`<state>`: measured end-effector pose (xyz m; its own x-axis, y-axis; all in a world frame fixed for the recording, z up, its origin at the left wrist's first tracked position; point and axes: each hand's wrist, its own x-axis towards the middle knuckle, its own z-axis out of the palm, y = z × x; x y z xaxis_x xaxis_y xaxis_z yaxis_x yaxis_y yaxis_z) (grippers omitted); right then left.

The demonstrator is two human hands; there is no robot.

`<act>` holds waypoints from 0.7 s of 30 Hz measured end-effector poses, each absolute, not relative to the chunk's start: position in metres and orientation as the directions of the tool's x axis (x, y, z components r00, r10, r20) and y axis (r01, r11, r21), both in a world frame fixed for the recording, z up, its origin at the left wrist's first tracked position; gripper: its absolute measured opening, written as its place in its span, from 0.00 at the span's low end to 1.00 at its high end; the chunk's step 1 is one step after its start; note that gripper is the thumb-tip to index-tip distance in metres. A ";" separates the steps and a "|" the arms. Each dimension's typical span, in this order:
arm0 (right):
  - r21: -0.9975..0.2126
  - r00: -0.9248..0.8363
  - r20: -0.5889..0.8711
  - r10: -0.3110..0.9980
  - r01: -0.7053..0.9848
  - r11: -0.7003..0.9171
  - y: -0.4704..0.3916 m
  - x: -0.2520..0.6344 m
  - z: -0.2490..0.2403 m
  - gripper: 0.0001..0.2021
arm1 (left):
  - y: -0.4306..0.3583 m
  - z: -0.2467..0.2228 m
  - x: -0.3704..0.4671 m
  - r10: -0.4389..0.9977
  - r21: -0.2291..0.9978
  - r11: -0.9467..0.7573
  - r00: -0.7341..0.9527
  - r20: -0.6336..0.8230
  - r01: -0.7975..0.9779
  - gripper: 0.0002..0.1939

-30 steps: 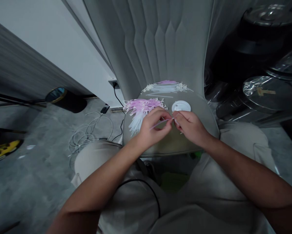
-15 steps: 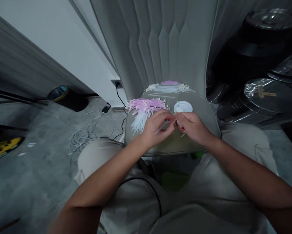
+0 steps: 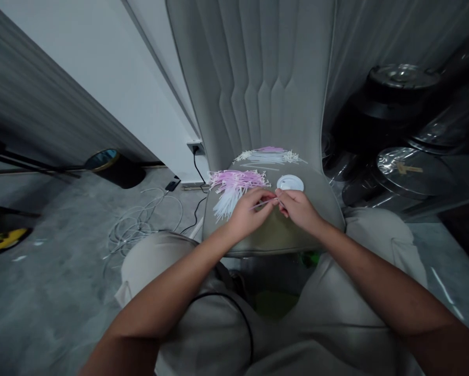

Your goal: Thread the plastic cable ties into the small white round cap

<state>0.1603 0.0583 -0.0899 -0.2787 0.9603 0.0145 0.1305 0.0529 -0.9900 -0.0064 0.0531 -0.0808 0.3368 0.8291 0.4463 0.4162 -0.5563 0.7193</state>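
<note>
Over the front of a padded chair seat (image 3: 273, 235), my left hand (image 3: 249, 211) pinches a thin pale pink stick (image 3: 261, 204) between thumb and fingers. My right hand (image 3: 298, 209) meets it there, thumb and fingers closed at the stick's right end; whatever is between those fingertips is hidden. Just beyond the hands sits a round white lid-like dish (image 3: 290, 182). Left of it lies a pile of thin pink sticks (image 3: 240, 178) with small white ends, over whitish sticks (image 3: 225, 202). Farther back is another row of white and pink sticks (image 3: 269, 156).
The chair's tall backrest (image 3: 258, 62) rises behind. A coiled grey cable (image 3: 135, 224) lies on the floor at left, near a black bin (image 3: 116, 168) and a wall socket (image 3: 195, 149). Dark plastic-wrapped containers (image 3: 402, 115) stand at right.
The camera view has shifted a little. Both hands stay together over the seat, and the pink stick now lies flatter, closer to level, between them.
</note>
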 end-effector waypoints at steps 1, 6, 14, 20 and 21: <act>-0.988 -0.282 0.011 0.959 0.146 0.054 0.057 0.160 -0.092 0.26 | 0.050 -0.083 -0.007 0.848 0.745 -0.525 0.332 0.414 0.412 0.07; -0.990 -0.345 -0.047 0.938 0.142 0.003 0.048 0.158 -0.109 0.26 | 0.032 -0.088 -0.013 0.949 0.899 -0.304 0.179 0.258 0.316 0.09; -0.977 -0.138 0.100 0.985 0.175 0.123 0.047 0.160 -0.114 0.15 | 0.002 -0.092 -0.030 0.995 0.994 0.065 -0.064 -0.071 -0.093 0.14; -0.966 -0.008 0.130 0.991 0.223 0.129 0.053 0.169 -0.112 0.24 | -0.013 -0.091 -0.039 0.986 0.928 0.129 -0.053 -0.157 -0.349 0.13; -0.968 0.006 0.121 0.993 0.223 0.117 0.054 0.171 -0.113 0.26 | -0.014 -0.088 -0.041 0.985 0.912 0.139 -0.042 -0.168 -0.386 0.13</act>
